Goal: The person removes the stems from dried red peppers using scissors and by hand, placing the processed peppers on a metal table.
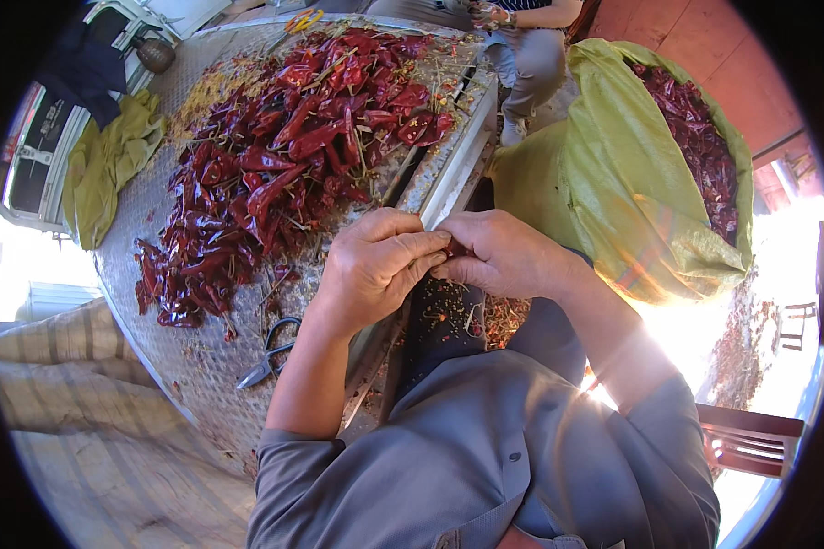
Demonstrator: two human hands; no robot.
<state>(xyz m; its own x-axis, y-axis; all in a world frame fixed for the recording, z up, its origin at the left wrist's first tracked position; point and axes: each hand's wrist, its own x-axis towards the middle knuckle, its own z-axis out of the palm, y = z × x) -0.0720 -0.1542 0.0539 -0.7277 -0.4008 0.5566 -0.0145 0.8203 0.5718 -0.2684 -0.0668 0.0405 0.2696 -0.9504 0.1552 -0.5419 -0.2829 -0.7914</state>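
Observation:
Over my lap, at the edge of a metal truck bed, my left hand point(378, 267) and my right hand point(505, 250) meet at the fingertips. A dark red dried chili pepper point(459, 248) shows between the fingers of my right hand, mostly hidden by them. My left thumb and forefinger are pinched together beside it; whatever they hold is too small to tell. A large heap of dried red chili peppers point(275, 165) with stems lies on the bed beyond my left hand. Scissors with dark handles point(269, 360) rest on the bed near my left forearm.
A big yellow-green woven sack point(604, 158) holding dark red chilies stands at the right. Orange-handled scissors point(303, 20) lie at the far edge of the bed. Another person point(532, 62) sits beyond it. Chili seeds and scraps point(508, 321) lie below my hands. A wooden chair point(752, 439) stands lower right.

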